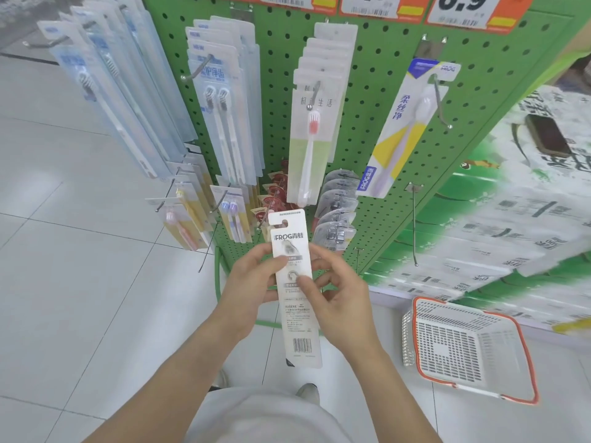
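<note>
Both hands on long white cardboard toothbrush pack (295, 292), back side up: left hand (252, 282) and right hand (339, 295) pinch its edges, in front of green perforated metal pegboard (377, 100); white-orange plastic basket (463, 346) right of it.

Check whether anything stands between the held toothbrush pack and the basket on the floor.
Nothing visible does. The left hand and right hand hold the toothbrush pack; only floor tiles lie between it and the basket.

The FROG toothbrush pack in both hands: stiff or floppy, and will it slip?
Probably fairly stiff: the toothbrush pack stands straight below the left hand and right hand, unsupported. Likely light, since fingers alone pinch it. Its glossy card could slip in a loose pinch.
</note>
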Action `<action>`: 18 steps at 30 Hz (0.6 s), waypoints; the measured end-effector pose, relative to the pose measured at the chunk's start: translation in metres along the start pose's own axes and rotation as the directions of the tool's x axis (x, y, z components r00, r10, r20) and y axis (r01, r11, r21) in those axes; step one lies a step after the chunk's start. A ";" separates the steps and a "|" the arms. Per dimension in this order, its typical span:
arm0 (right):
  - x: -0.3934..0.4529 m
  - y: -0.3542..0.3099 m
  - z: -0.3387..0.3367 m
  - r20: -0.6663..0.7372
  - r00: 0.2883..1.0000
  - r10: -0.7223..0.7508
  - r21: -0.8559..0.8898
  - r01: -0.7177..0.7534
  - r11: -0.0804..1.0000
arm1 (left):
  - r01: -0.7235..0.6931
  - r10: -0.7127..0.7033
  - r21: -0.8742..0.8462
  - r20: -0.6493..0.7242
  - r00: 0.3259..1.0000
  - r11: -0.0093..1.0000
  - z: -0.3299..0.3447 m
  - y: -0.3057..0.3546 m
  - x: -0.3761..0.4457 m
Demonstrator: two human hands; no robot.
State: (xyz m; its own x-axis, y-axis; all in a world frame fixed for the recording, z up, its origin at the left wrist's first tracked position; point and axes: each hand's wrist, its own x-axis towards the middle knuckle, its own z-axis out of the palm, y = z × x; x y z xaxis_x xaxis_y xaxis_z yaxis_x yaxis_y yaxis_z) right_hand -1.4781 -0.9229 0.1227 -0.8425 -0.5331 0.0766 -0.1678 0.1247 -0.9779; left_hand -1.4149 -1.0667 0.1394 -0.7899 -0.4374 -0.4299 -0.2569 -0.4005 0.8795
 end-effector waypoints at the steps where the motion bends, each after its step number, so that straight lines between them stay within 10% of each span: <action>1: -0.001 0.003 0.000 0.011 1.000 0.008 0.001 -0.008 1.000 | 0.011 -0.012 -0.005 -0.018 1.000 1.000 0.000 0.001 -0.001; 18: -0.021 0.011 -0.010 0.060 0.992 0.111 0.183 -0.120 0.976 | 0.109 -0.110 -0.033 -0.013 0.994 0.993 0.005 -0.009 -0.009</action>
State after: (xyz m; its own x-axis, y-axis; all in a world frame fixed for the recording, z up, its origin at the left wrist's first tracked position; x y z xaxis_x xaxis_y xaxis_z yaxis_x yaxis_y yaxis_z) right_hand -1.4675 -0.9015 0.1123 -0.8238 -0.5652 -0.0440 0.0312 0.0322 -0.9990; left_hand -1.4078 -1.0550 0.1364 -0.7499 -0.4009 -0.5263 -0.3229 -0.4725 0.8200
